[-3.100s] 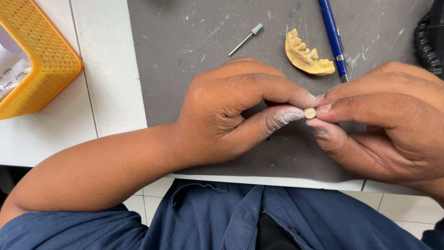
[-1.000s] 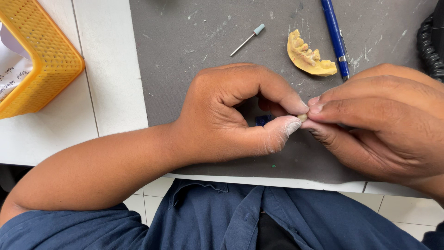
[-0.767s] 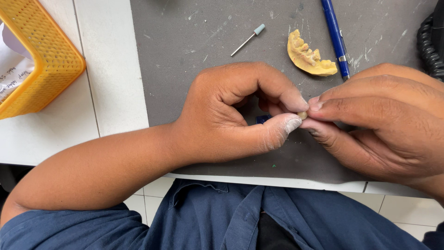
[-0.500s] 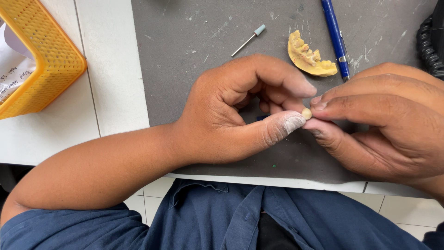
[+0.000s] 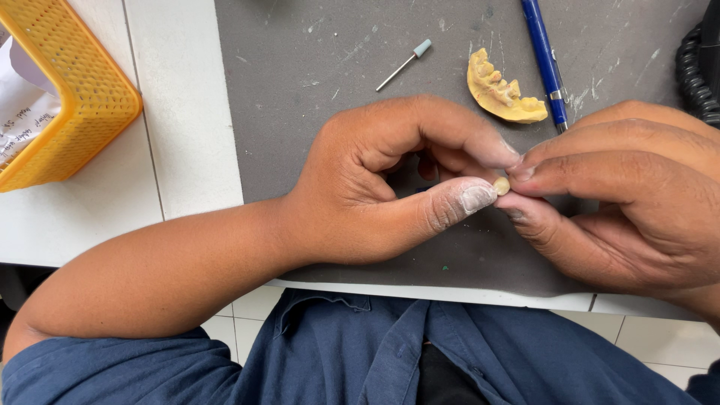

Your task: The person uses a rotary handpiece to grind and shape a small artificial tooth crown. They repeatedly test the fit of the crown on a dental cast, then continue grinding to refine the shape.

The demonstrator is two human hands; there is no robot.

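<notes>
My left hand [image 5: 390,180] and my right hand [image 5: 630,199] meet fingertip to fingertip over a grey mat [image 5: 300,82]. Between them sits a small pale yellow tooth-shaped piece [image 5: 501,185], pinched by the thumb and forefinger of both hands. My left thumb tip is dusted white. A bit of dark blue shows under the left fingers; what it is cannot be told. Beyond the hands lies a yellow dental cast [image 5: 501,95] with teeth along its arch.
A blue pen [image 5: 545,60] lies beside the cast. A thin metal bur with a light blue tip [image 5: 405,64] rests further left on the mat. A yellow perforated basket [image 5: 71,97] with papers stands at the far left on the white table. A black coiled cord [image 5: 694,67] is at the right edge.
The small piece has been turned and shifted slightly between the fingertips. My left forefinger lifted and came back down onto it. Both hands stay in the same place.
</notes>
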